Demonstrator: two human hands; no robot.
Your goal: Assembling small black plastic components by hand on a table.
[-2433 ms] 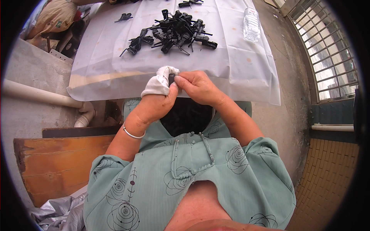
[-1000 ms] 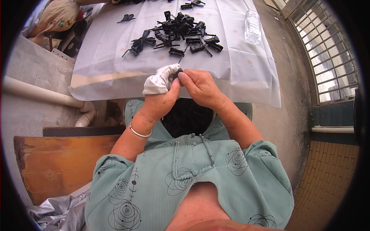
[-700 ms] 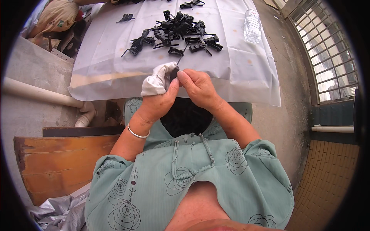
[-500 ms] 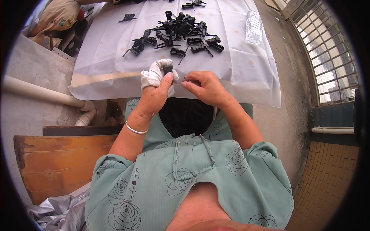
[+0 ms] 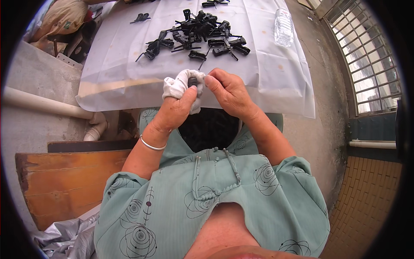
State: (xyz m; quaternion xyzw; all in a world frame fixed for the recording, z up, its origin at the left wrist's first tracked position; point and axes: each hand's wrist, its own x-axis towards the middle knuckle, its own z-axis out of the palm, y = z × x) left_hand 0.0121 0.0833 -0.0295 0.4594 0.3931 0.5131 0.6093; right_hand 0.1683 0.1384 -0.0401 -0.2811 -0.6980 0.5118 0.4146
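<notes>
Pinching a small black piece (image 5: 192, 81) between its bare thumb and the white cloth (image 5: 174, 88) about its other fingers, the person's left hand (image 5: 180, 102) was at the near edge of the white-covered desk (image 5: 116, 60). Just beside it, the right hand (image 5: 231, 92) had its thumb and forefinger drawn together close to the cloth; whether these fingers gripped anything could not be told. Beyond both hands, black clip-like parts (image 5: 200, 28) lay in a tangled heap, with smaller clusters around it. A clear bottle (image 5: 283, 28) was near the desk's right side.
</notes>
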